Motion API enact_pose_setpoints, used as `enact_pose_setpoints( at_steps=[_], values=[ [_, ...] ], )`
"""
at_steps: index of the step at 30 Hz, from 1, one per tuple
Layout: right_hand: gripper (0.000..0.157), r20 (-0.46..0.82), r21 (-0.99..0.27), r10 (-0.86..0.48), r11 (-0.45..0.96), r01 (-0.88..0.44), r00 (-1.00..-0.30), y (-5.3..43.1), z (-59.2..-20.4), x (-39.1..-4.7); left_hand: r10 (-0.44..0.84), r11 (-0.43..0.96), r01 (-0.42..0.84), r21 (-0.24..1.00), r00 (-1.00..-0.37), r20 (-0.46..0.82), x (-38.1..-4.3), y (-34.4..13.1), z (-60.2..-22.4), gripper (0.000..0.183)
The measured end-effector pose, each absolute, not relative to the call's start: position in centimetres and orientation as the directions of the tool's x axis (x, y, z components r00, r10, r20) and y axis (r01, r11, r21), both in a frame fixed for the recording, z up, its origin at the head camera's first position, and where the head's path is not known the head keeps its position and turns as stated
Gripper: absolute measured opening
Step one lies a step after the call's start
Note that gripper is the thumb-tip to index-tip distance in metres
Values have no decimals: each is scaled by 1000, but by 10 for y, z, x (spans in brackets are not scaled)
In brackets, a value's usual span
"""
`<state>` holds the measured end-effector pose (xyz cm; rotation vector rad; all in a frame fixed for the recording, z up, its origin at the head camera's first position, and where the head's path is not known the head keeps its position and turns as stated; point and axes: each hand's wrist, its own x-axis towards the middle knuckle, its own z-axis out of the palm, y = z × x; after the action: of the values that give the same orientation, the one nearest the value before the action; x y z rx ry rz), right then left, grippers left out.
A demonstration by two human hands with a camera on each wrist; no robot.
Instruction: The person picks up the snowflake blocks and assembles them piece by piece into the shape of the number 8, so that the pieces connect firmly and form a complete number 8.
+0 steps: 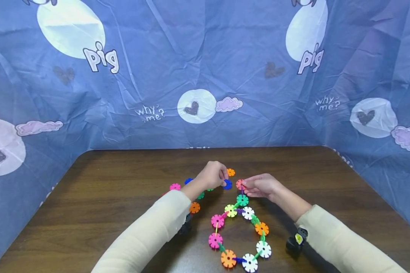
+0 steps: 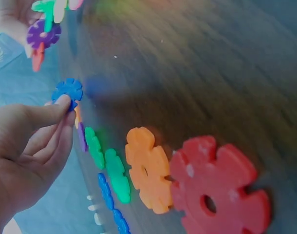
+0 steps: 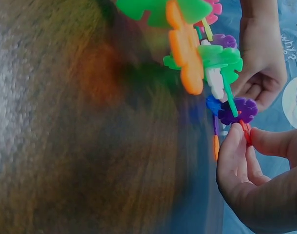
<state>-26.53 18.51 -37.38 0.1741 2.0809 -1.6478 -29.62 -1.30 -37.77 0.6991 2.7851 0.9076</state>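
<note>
Between thumb and fingertips, my left hand (image 1: 213, 175) pinches a blue notched plastic disc (image 1: 227, 184). My right hand (image 1: 264, 185) pinches a red notched disc (image 3: 246, 131). That red disc is joined edge-on to a purple disc (image 3: 238, 111), which links to a green disc (image 1: 242, 200) at the top of a closed ring of many-coloured discs. White discs (image 1: 250, 262), orange discs (image 1: 228, 258) and pink discs (image 1: 217, 221) make up parts of the ring. A small gap separates the blue disc from the red one. An orange disc (image 1: 230, 172) lies just beyond my left hand.
Under and beside my left forearm lie more discs, among them a pink disc (image 1: 175, 187), an orange disc (image 1: 194, 207) and, in the left wrist view, a large red disc (image 2: 219, 187). Everything is on a brown wooden table (image 1: 106, 182) backed by a blue printed cloth (image 1: 150, 76).
</note>
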Motion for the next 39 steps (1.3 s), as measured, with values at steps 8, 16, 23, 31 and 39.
enact_pose_setpoints(
  at_steps=[8, 16, 23, 31, 39],
  values=[
    [38, -465, -863, -173, 308, 401, -868, 181, -374, -268, 427, 613, 324, 721, -903, 43, -294, -21, -376, 12],
    [37, -477, -855, -161, 312, 414, -864, 178, -371, -269, 422, 560, 291, 775, -906, 36, -291, -23, -373, 10],
    [37, -478, -856, -167, 308, 415, -862, 176, -369, -268, 410, 567, 307, 765, -910, 61, -290, -22, -374, 9],
    [32, -459, -869, -146, 280, 408, -877, 170, -373, -267, 469, 576, 379, 724, -879, 87, -289, -19, -376, 12],
    [32, -448, -871, -104, 276, 407, -888, 168, -375, -265, 528, 565, 457, 687, -840, 124, -290, -20, -373, 11]
  ],
)
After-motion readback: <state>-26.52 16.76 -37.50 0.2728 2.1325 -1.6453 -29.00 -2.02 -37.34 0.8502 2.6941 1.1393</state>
